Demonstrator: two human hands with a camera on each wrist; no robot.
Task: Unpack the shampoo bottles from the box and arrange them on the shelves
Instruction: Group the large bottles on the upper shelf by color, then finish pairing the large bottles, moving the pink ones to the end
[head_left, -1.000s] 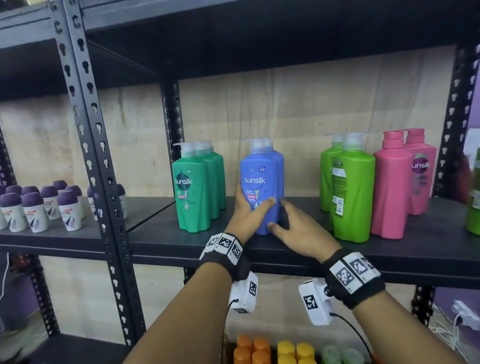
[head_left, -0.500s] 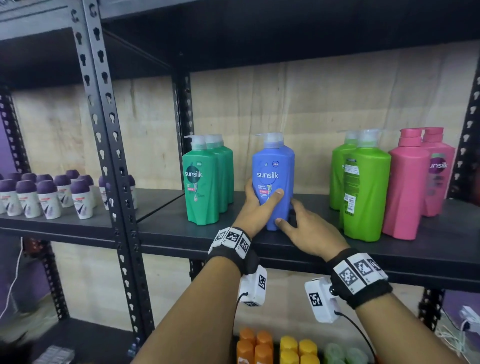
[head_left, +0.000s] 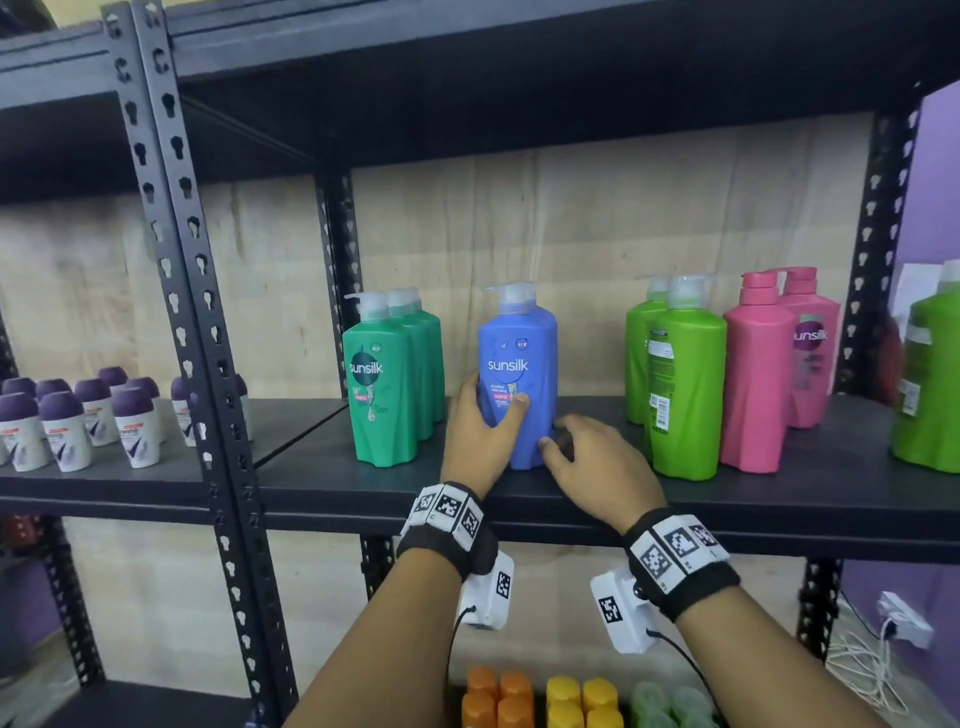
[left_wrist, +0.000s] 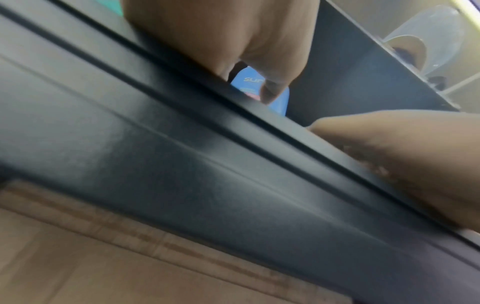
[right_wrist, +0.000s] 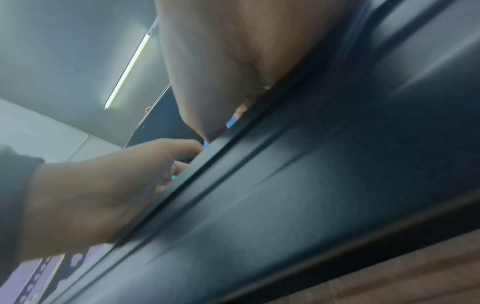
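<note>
A blue Sunsilk pump bottle (head_left: 519, 364) stands upright on the black middle shelf (head_left: 597, 499). My left hand (head_left: 493, 410) grips its lower left side, the thumb lying across the front label. My right hand (head_left: 558, 436) rests low on the shelf, and its fingertips touch the bottle's lower right corner. In the left wrist view, a sliver of the blue bottle (left_wrist: 249, 82) shows past my left thumb (left_wrist: 272, 88), above the shelf edge (left_wrist: 233, 154). The right wrist view shows mostly my right palm (right_wrist: 233, 61) and the shelf edge (right_wrist: 311, 185).
Dark green bottles (head_left: 384, 384) stand left of the blue one. Light green bottles (head_left: 680, 384) and pink ones (head_left: 758, 374) stand to its right. Small purple-capped roll-ons (head_left: 78, 421) fill the left bay behind a perforated post (head_left: 192, 312). Coloured caps (head_left: 545, 701) sit below.
Both hands have stayed low on the blue bottle, which now stands squarer to the front. The head view has shifted a little.
</note>
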